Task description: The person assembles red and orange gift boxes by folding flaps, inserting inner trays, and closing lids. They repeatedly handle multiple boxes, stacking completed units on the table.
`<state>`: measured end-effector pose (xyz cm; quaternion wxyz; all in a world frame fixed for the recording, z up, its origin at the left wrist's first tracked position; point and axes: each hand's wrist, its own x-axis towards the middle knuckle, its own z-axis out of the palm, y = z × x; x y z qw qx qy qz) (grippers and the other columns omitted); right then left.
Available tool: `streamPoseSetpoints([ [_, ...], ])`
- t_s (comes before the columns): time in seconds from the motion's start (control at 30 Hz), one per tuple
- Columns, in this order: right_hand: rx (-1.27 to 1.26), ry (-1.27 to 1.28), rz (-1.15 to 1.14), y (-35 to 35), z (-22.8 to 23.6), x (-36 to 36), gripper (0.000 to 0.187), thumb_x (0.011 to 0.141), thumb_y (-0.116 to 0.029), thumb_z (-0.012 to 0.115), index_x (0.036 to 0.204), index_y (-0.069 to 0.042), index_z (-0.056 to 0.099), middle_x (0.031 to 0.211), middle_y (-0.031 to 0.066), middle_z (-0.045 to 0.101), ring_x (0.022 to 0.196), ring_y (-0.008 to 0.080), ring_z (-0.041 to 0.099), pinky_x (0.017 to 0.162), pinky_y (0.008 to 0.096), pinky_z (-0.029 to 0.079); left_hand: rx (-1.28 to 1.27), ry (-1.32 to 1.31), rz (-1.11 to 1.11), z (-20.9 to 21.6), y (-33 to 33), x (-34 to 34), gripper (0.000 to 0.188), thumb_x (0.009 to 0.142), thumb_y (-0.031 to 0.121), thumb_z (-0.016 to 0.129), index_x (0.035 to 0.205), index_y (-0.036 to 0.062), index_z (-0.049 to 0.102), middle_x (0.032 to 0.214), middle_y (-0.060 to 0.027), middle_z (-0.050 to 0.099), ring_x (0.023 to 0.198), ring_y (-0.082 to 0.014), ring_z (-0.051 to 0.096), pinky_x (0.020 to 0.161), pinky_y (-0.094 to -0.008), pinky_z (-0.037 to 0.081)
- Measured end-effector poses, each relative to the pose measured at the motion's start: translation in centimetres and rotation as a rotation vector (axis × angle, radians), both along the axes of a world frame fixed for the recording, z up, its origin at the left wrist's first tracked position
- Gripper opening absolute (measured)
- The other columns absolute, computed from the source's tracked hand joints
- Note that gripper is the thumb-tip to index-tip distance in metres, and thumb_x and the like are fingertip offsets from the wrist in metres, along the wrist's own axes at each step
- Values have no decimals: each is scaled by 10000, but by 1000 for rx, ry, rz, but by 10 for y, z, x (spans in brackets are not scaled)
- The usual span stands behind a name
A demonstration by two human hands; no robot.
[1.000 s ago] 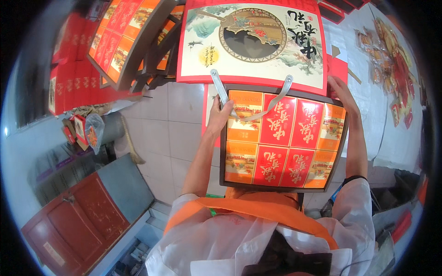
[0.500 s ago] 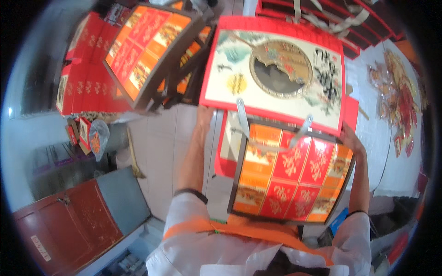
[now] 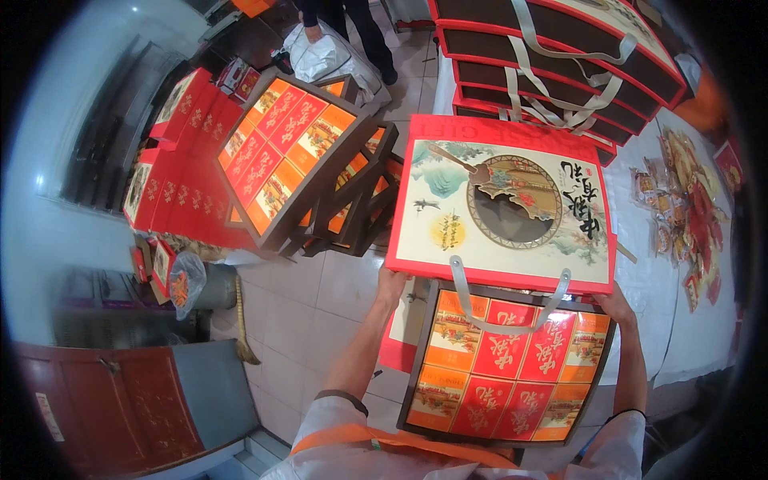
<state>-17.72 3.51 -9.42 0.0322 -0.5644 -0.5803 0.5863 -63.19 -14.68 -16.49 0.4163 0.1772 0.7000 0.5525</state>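
A red-edged gift box [image 3: 436,248] with a cream printed lid, a round window and a pale ribbon handle [image 3: 512,328] is in front of me. My left hand [image 3: 390,290] grips its near left corner, fingers partly hidden beneath. At its near right corner, my right hand [image 3: 616,306] is closed on the edge, fingertips out of sight. Between my forearms, against the box's near side, is a dark-framed tray [image 3: 418,364] filled with small red and orange boxes [image 3: 512,360]. Part of another red and cream box [image 3: 400,332] shows underneath.
Filled trays [image 3: 288,152] lean in a crooked stack at the left, beside piled red boxes [image 3: 180,192]. Gift boxes with ribbon handles [image 3: 544,60] are stacked ahead. Wrapped packets [image 3: 680,216] lie on the white table [image 3: 632,320]. A person [image 3: 352,24] stands at the far side.
The gift box, tray and both hands now appear lower in the picture, the box also further right. More of the far stack and a person's legs have come into view. Both hands keep their hold.
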Motion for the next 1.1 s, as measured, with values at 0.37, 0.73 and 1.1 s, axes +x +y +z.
streamPoseSetpoints([
  [0.37, 172, 47, -291, -24, -48, 65, 311, 898, -153, 559, 1164, 9, 560, 1046, 70, 634, 949, 167, 576, 820, 296, 467, -94, -56, -394, 7, 10, 14, 408, 886, 41, 567, 1282, 26, 467, 1244, -85, 523, 1102, -158, 516, 965, -273, 390],
  [0.73, 138, 359, -709, -48, -69, 72, 235, 904, -96, 525, 1103, 15, 585, 1011, 90, 643, 875, 178, 617, 767, 319, 496, -337, -194, -366, 23, 19, 46, 377, 929, 120, 498, 1301, 138, 436, 1038, -64, 613, 829, -147, 613, 637, -310, 511],
  [1.1, 29, 518, -760, -51, -83, 81, 298, 863, -152, 582, 1122, -5, 582, 1029, 83, 639, 911, 189, 626, 789, 328, 514, -247, -256, -256, -6, 19, 49, 339, 937, 112, 483, 1274, 77, 484, 1091, -60, 612, 912, -143, 574, 761, -277, 470],
])
